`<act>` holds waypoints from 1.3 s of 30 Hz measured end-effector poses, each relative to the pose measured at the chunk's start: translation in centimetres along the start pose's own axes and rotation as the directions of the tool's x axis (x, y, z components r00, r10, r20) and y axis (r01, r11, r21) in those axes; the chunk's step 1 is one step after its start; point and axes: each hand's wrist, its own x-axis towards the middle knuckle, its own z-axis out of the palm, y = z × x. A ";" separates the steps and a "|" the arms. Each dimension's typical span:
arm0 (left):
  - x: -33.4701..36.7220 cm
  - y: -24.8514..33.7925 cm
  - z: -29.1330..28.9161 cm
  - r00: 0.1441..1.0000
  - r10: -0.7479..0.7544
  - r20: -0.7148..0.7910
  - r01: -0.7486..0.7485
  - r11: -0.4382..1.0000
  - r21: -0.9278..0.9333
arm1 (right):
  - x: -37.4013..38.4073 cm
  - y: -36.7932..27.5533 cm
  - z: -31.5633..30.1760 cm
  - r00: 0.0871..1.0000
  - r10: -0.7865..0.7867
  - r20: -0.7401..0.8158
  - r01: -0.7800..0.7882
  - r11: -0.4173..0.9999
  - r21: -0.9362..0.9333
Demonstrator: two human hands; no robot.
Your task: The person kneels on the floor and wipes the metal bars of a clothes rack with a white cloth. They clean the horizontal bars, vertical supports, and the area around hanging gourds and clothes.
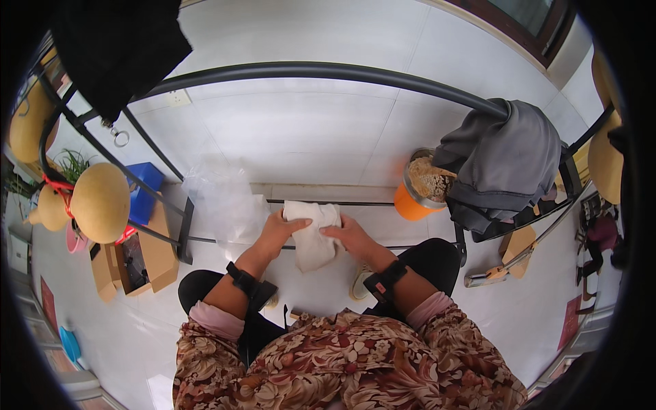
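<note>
A white cloth [313, 236], folded into a thick bundle, hangs between both hands just in front of a black metal rack. My left hand [279, 229] grips its upper left edge with the thumb on top. My right hand [350, 236] holds its right side, fingers curled onto the fabric. Both wrists wear black straps. Below the hands are my knees in black trousers and a floral top.
The black rack's top rail [321, 70] curves across the view, its lower bars [383, 203] right behind the cloth. A grey garment [502, 164] hangs on the right end, an orange bucket [417, 195] beside it. A clear plastic bag [225, 198], blue box [145, 188], cardboard box [140, 260] and gourds [101, 202] lie left.
</note>
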 end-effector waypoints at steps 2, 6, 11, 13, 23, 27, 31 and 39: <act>-0.3 0.4 -0.1 0.997 0.047 -0.064 -0.049 0.999 -0.022 | -0.6 -0.4 -0.3 0.989 -0.003 -0.148 -0.002 0.999 -0.033; -1.2 1.5 -0.5 0.977 0.167 -0.129 -0.176 0.983 -0.057 | -1.2 -0.4 -1.5 0.936 0.060 -0.347 -0.084 0.995 -0.054; -2.6 1.3 -0.5 0.968 0.219 -0.124 -0.223 0.975 -0.021 | -2.6 1.8 -1.0 0.991 0.005 -0.137 -0.008 1.000 -0.022; -3.1 0.8 -0.1 0.981 0.179 -0.077 -0.183 0.981 -0.061 | -3.0 2.4 -0.3 0.997 -0.002 -0.083 -0.002 0.999 -0.050; -4.3 -0.7 0.6 0.998 0.003 0.061 0.017 0.945 -0.327 | -3.6 2.8 1.8 0.995 0.023 0.093 -0.049 0.958 0.283; -3.9 -0.5 -0.1 0.997 -0.014 0.078 0.045 0.909 -0.413 | -4.3 3.4 2.8 0.970 0.077 0.231 -0.113 0.983 0.145; -3.4 -0.2 -1.1 0.998 -0.025 0.058 0.050 0.874 -0.483 | -4.2 3.7 2.8 0.963 0.150 0.224 -0.184 0.973 0.139; -2.7 -1.9 -1.4 0.984 -0.131 0.123 0.169 0.906 -0.388 | -2.7 4.1 2.8 0.992 -0.121 0.042 0.127 0.973 -0.192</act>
